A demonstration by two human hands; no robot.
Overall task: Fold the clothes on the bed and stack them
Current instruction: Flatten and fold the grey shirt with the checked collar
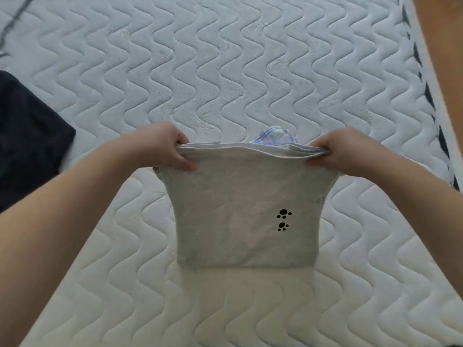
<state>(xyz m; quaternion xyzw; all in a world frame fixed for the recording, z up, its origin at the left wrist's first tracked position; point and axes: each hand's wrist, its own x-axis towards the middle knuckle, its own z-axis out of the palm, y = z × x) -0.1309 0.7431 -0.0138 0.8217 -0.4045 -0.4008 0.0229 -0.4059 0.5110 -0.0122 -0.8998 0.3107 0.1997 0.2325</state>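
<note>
Our two bare forearms reach in from the bottom corners, and between them we hold up a folded grey garment [240, 211] by its top edge. It hangs as a flat, roughly square panel above the bed [250, 71], its lower edge straight and level, casting a shadow on the bed just beneath. Two small black paw prints [283, 219] sit one above the other, right of the garment's middle and below its centre.

Our left hand [165, 146] pinches the garment's upper left corner: the thumb lies across the near face and the fingers curl over the far side. Our right hand [337, 150] pinches the upper right corner the same way, thumb in front, fingers curled behind. Several layers of grey cloth show stacked along the top edge between the two hands, so the garment is folded more than once.

Just behind the garment's top edge, right of its middle, a small piece of white cloth with pale blue and lilac checks [274, 137] peeks up. Most of it is hidden by the garment, so we cannot tell its full shape.

Around the garment on every side spreads the bed's white quilted surface, stitched in wavy lines. Well to the left of the garment, a dark navy cloth [27, 136] lies on the bed, running out of view. Far to the right of the garment, the bed's edge carries dark triangular marks, and beyond it shows a strip of brown floor [443, 46].
</note>
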